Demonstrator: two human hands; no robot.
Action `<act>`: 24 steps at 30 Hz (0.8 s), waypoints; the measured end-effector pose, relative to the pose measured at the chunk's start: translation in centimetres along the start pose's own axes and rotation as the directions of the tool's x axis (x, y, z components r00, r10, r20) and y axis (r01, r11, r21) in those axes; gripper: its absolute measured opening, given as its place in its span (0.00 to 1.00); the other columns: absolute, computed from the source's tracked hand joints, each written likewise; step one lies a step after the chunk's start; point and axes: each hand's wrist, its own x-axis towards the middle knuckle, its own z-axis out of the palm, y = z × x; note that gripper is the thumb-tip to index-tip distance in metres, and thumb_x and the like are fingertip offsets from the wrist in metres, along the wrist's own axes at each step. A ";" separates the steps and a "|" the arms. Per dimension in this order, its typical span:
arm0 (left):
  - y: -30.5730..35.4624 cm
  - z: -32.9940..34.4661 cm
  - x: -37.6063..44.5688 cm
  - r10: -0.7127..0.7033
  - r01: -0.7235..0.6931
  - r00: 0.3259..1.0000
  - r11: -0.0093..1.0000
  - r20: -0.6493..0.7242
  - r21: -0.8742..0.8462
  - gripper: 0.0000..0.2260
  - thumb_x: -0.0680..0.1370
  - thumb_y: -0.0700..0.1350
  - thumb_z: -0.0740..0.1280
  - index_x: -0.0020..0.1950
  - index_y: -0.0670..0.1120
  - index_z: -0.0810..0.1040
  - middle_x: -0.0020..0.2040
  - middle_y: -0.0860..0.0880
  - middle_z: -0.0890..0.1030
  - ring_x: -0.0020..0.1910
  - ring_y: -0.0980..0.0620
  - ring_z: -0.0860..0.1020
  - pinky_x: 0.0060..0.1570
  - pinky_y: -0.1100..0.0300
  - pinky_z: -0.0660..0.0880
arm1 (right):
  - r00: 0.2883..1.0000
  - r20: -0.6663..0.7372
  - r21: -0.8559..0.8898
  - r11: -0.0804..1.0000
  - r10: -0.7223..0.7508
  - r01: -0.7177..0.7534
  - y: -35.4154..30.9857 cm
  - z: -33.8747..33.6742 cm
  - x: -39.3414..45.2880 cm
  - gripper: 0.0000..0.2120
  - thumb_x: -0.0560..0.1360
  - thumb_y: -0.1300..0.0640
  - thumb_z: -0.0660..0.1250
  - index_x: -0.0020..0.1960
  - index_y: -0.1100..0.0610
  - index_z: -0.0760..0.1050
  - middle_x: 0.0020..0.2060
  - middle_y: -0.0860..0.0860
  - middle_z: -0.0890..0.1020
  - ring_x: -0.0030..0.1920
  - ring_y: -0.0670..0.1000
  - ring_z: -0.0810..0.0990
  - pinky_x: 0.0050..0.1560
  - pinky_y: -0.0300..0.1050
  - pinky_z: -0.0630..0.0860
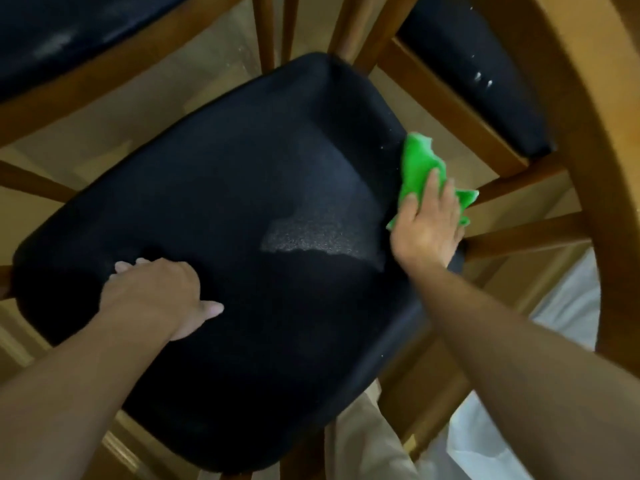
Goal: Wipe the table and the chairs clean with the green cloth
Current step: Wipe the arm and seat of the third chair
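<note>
Tan glossy floor (214,46) shows thru the gaps at upper centre & down the left edge of the frame, w/ faint pale reflections on it. Lower right: white crumpled fabric (568,306), running from the mid-right area down to the bottom edge; can't tell what it is. Bottom centre, just left of that white stuff, a beige trouser leg (363,441) w/ lengthwise folds.

The left hand (156,296) rests on the near left part of the black padded wooden chair seat (259,185). The right hand (429,230) presses the crumpled green cloth (419,164) on the seat's right edge. A second black-seated wooden chair (69,36) stands behind on the left. A third black-seated wooden chair (478,74) stands behind on the right, beside the curved wooden table (595,150).
</note>
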 end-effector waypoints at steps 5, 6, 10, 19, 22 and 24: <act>1.2 0.6 -0.1 -0.090 0.086 0.995 0.991 -0.032 -0.100 0.37 0.75 0.65 0.60 0.75 0.41 0.60 0.76 0.32 0.50 0.74 0.31 0.50 0.70 0.43 0.59 | 0.972 0.027 0.091 0.968 0.232 -0.233 -6.5 0.7 4.1 0.26 0.80 0.45 0.46 0.78 0.43 0.51 0.78 0.49 0.54 0.77 0.59 0.50 0.71 0.65 0.42; 1.2 0.6 0.1 -0.090 0.085 0.995 0.991 -0.044 -0.106 0.37 0.75 0.65 0.61 0.75 0.41 0.60 0.76 0.32 0.50 0.74 0.31 0.50 0.70 0.43 0.59 | 0.987 0.015 0.063 0.985 0.158 -0.159 -8.0 1.2 3.6 0.26 0.81 0.45 0.47 0.78 0.44 0.50 0.79 0.50 0.52 0.77 0.59 0.48 0.71 0.65 0.40; 1.6 0.4 0.0 -0.103 0.098 0.994 0.986 -0.038 -0.133 0.36 0.76 0.64 0.62 0.74 0.41 0.61 0.76 0.32 0.50 0.74 0.32 0.52 0.70 0.43 0.60 | 0.896 0.072 -0.153 0.883 -0.439 0.445 -10.7 4.3 -4.3 0.27 0.80 0.45 0.50 0.78 0.44 0.51 0.79 0.51 0.50 0.77 0.60 0.47 0.72 0.65 0.39; 1.5 0.3 0.0 -0.120 0.119 0.993 0.984 0.005 -0.130 0.35 0.76 0.64 0.60 0.74 0.41 0.61 0.76 0.31 0.49 0.74 0.31 0.51 0.69 0.43 0.61 | 0.849 0.112 -0.158 0.834 -0.517 0.528 -5.0 -0.4 4.9 0.25 0.82 0.47 0.49 0.78 0.47 0.54 0.78 0.53 0.56 0.76 0.59 0.56 0.72 0.65 0.56; 1.5 0.4 0.2 -0.123 0.123 0.992 0.983 0.008 -0.139 0.36 0.76 0.64 0.61 0.74 0.41 0.61 0.76 0.32 0.50 0.74 0.32 0.52 0.69 0.43 0.61 | 0.982 0.018 -0.035 0.982 -0.186 0.187 -6.7 0.1 5.7 0.26 0.82 0.46 0.47 0.79 0.48 0.52 0.78 0.53 0.55 0.76 0.59 0.55 0.73 0.65 0.53; 1.5 0.3 0.3 -0.126 0.125 0.992 0.981 0.005 -0.148 0.36 0.76 0.64 0.61 0.73 0.41 0.62 0.76 0.32 0.51 0.74 0.32 0.54 0.69 0.43 0.61 | 0.987 0.005 -0.078 0.984 -0.159 0.159 -8.2 1.6 2.8 0.27 0.81 0.46 0.47 0.79 0.46 0.48 0.79 0.52 0.50 0.77 0.60 0.49 0.74 0.64 0.45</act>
